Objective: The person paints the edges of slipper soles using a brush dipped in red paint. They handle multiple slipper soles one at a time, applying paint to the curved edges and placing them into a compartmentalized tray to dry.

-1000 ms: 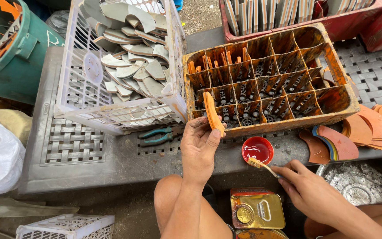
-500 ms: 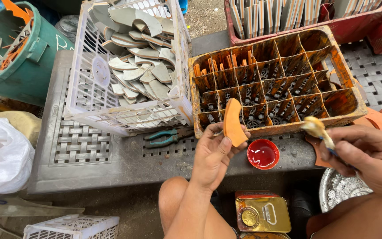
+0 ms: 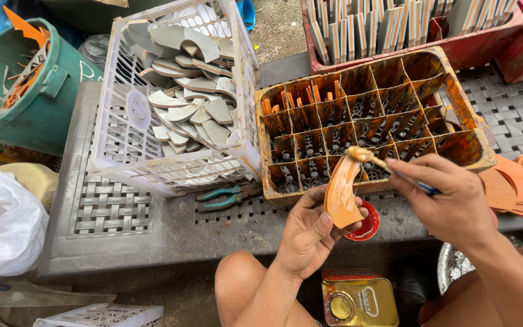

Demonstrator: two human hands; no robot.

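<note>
Two hands work close together near the front edge of the grey crate top (image 3: 122,242). The left hand (image 3: 310,233) grips a curved orange piece (image 3: 341,195) from below, its long side pointing up and away. The right hand (image 3: 455,203) pinches a thin brush (image 3: 388,165) and lies just to the right of the piece. The brush tip touches the piece's top end. A small red dish (image 3: 367,225) sits just under the piece. Farther back stands the orange divided crate (image 3: 461,130), with a white basket (image 3: 122,151) to its left.
</note>
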